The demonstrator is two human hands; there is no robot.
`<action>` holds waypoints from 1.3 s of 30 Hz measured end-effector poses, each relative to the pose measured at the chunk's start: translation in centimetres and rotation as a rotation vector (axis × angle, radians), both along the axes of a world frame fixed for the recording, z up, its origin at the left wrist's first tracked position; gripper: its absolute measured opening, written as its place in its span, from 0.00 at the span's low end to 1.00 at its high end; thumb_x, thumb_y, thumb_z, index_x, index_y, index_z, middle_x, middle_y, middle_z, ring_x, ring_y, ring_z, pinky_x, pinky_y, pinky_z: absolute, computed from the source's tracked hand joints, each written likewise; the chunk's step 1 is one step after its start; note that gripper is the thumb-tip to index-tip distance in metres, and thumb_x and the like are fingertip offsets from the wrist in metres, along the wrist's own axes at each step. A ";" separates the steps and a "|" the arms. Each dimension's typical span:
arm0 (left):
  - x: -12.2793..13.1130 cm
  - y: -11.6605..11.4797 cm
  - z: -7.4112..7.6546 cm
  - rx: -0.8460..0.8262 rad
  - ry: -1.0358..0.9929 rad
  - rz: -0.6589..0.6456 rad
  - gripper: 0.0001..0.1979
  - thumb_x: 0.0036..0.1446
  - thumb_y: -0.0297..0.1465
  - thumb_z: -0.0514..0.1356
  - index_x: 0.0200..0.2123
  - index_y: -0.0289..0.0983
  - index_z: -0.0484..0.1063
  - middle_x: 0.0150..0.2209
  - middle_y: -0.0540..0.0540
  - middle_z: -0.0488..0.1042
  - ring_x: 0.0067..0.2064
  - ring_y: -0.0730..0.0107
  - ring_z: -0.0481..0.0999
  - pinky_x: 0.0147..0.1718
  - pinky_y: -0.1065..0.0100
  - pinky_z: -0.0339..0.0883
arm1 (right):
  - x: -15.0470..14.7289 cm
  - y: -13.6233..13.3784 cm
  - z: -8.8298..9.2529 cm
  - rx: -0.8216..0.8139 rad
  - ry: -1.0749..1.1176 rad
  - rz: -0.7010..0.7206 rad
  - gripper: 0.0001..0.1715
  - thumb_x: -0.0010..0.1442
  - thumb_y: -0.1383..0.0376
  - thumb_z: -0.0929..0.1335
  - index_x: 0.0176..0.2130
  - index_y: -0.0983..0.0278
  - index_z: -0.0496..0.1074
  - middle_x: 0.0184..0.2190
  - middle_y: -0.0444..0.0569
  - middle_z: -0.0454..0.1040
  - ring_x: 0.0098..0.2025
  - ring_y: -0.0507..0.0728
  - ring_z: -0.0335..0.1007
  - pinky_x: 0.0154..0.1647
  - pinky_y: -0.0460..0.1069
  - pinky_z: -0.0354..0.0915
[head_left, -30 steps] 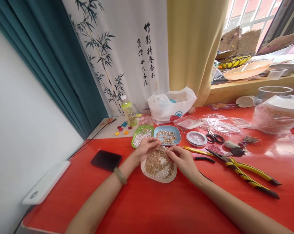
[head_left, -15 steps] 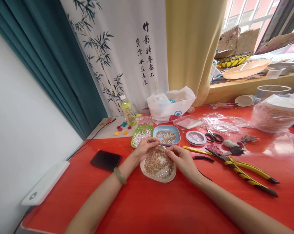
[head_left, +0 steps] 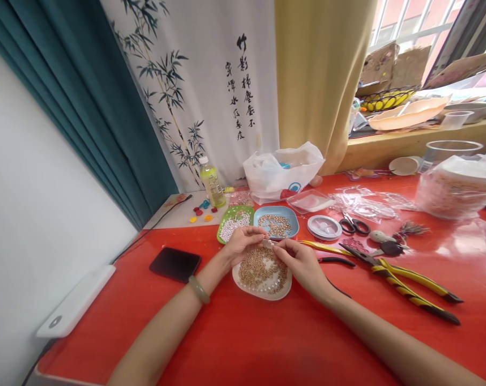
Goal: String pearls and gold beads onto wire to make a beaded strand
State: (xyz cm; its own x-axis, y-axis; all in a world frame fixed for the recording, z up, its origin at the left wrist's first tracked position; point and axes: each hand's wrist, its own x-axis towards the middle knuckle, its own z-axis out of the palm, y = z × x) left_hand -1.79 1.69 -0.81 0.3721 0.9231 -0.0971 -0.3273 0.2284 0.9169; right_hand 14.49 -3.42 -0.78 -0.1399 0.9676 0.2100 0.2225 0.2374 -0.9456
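Note:
My left hand (head_left: 245,244) and my right hand (head_left: 297,260) meet over a white tray (head_left: 247,289) of gold beads (head_left: 257,268). Thumb and fingers of each hand are pinched together. Between them shows a small whitish piece (head_left: 269,243), too small to name; it seems to be held from both sides. Clear or white beads lie along the tray's near part. Just beyond the hands are a blue tray (head_left: 295,228) with gold beads and a green tray (head_left: 220,234) with white beads.
A black phone (head_left: 174,264) lies left of my left forearm. Yellow-and-black long-nose pliers (head_left: 399,276), scissors (head_left: 353,224) and a spool (head_left: 324,228) are on the right. Behind stand a bottle (head_left: 212,183) and a white plastic bag (head_left: 275,174). A power strip (head_left: 78,300) sits at the left edge.

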 end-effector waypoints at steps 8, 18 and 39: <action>-0.4 -0.1 0.9 0.031 -0.059 -0.006 0.17 0.44 0.31 0.64 0.38 0.30 0.70 0.34 0.42 0.75 0.27 0.80 0.71 0.27 0.78 0.66 | 0.0 0.3 -0.2 -0.025 0.048 0.036 0.15 0.55 0.56 0.62 0.26 0.64 0.66 0.20 0.44 0.68 0.24 0.52 0.64 0.25 0.46 0.60; -5.6 2.7 3.1 0.397 0.554 0.381 0.14 0.47 0.36 0.59 0.37 0.35 0.70 0.32 0.47 0.73 0.23 0.81 0.65 0.23 0.76 0.62 | 0.1 0.3 -0.1 -0.051 0.110 0.058 0.16 0.55 0.54 0.62 0.26 0.64 0.65 0.22 0.44 0.67 0.24 0.52 0.63 0.24 0.46 0.61; -6.5 3.3 0.2 0.563 1.137 0.088 0.05 0.37 0.25 0.62 0.23 0.38 0.76 0.27 0.48 0.76 0.30 0.68 0.70 0.30 0.72 0.59 | 0.0 0.4 0.0 -0.060 0.034 0.045 0.19 0.52 0.50 0.62 0.26 0.63 0.65 0.21 0.45 0.67 0.24 0.53 0.64 0.24 0.47 0.62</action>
State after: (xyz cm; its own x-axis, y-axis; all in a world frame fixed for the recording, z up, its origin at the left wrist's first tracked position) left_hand -8.30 4.99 -0.61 0.2722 0.9578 0.0922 0.7100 -0.2646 0.6526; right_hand 14.50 -2.98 -0.79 -0.1771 0.9716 0.1571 0.1802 0.1889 -0.9653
